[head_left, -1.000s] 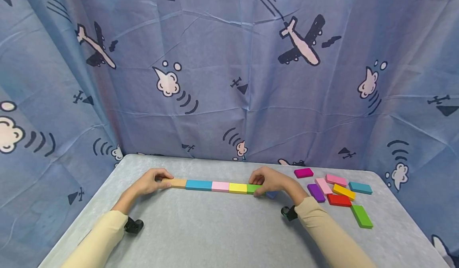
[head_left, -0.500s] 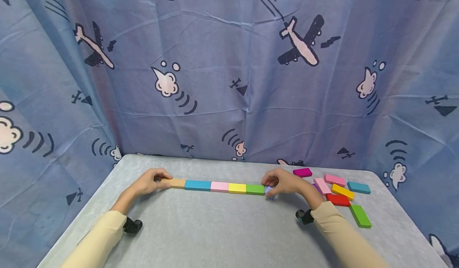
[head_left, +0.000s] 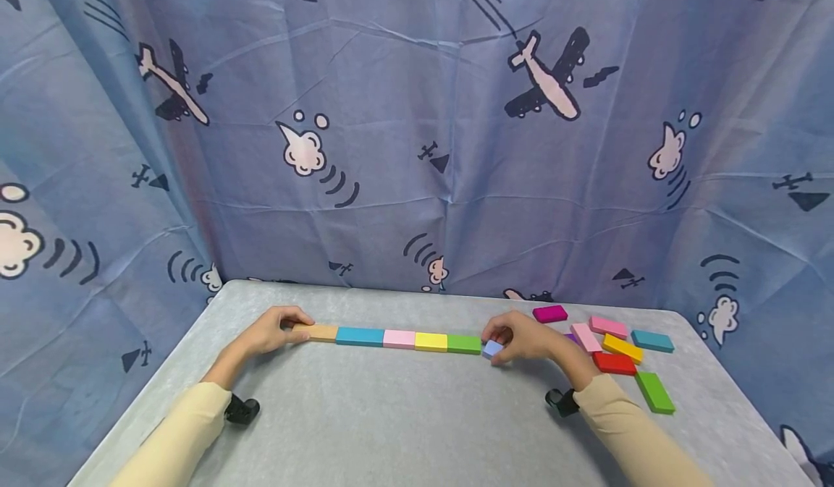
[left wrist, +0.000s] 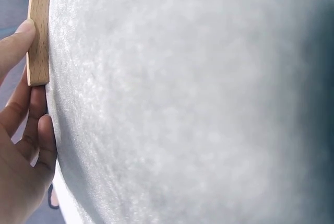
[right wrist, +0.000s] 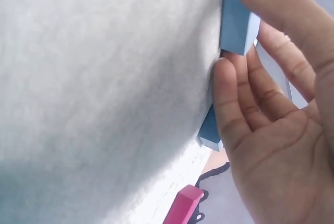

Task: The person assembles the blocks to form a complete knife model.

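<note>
A straight row of flat blocks lies across the table. From left to right come a wooden block point(head_left: 322, 333), a teal block point(head_left: 360, 336), a pink block point(head_left: 399, 339), a yellow block point(head_left: 431, 341) and a green block point(head_left: 464, 344). My left hand point(head_left: 274, 330) pinches the wooden block at the row's left end; the left wrist view shows the thumb on its near side. At the right end, my right hand point(head_left: 524, 336) holds a light blue block point(head_left: 491, 349) between thumb and fingers, beside the green block. Its far part is hidden by the fingers.
Loose blocks lie at the right: magenta point(head_left: 550, 314), red point(head_left: 615, 363), orange-yellow point(head_left: 622, 349), teal point(head_left: 653, 341), green point(head_left: 655, 393) and others. In the right wrist view, another blue block point(right wrist: 210, 132) is partly hidden behind the fingers. A patterned curtain point(head_left: 391, 147) hangs behind the table.
My right hand has left the green block and moved right to the light blue block, which it now holds. The left hand and the row look unmoved.
</note>
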A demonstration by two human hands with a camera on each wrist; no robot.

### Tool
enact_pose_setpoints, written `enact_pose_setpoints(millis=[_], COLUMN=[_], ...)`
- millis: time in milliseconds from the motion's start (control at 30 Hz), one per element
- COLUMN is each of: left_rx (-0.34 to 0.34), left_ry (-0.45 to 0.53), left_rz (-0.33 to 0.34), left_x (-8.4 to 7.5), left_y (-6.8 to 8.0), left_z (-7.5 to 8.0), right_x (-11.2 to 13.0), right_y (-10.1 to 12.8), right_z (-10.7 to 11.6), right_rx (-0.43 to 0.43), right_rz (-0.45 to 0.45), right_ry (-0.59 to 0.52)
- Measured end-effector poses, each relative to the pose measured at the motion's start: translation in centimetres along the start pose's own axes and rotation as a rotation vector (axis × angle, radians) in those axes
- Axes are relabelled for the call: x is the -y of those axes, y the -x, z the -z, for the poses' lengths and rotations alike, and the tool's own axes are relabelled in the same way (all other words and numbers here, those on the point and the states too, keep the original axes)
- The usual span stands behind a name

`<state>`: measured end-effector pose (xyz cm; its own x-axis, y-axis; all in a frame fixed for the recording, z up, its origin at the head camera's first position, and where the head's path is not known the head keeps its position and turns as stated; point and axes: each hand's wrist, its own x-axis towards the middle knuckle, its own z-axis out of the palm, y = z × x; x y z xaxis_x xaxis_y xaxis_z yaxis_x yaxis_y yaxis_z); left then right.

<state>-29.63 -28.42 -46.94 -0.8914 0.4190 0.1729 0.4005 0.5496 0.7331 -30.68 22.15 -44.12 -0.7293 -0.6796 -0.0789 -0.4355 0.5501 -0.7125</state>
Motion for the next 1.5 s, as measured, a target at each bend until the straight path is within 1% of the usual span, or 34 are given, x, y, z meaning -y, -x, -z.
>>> enact_pose_setpoints(millis=[200,300,533,767,967,1167,1300,1367,1500], left_rx=[0.0,-0.002,0.001,0.0,0.0,-0.001,-0.004,-0.003,-0.002], left_ry=[-0.006,-0.006,-0.003,-0.009,-0.005,0.009,0.008,0.006,-0.003], left_rz=[-0.009,-0.007,-0.009,-0.015,-0.025,-0.017,-0.02,-0.014,-0.001], left_x=[0.1,0.0,0.0,0.2,0.1,0.2,0.3,0.3,0.0], left_y=[-0.1,-0.1,-0.1,0.1,0.2,0.2,0.0,0.0,0.1], left_z=[-0.1,-0.1,-0.1,-0.1,0.0,0.0,0.0,0.0,0.0], right_x=[-0.5,-0.6,-0.7,-1.6,-2.3,-2.3,-2.2,-2.3,-2.7], right_y=[0.9,1.7,4.2,6.2,7.2,7.6,8.3,8.8,10.1], right_z=[0.2,0.5,1.2,1.4,1.5,1.4,1.5,1.7,2.3], right_rx=[0.014,0.01,0.004,0.012,0.006,0.0,-0.042,-0.081,-0.169], right_rz=[0.048,0.055,0.03,0.042,0.023,0.018,0.033,0.034,0.005], right_ry=[-0.047,-0.062,-0.061,-0.081,-0.088,-0.088,-0.089,-0.076,-0.046])
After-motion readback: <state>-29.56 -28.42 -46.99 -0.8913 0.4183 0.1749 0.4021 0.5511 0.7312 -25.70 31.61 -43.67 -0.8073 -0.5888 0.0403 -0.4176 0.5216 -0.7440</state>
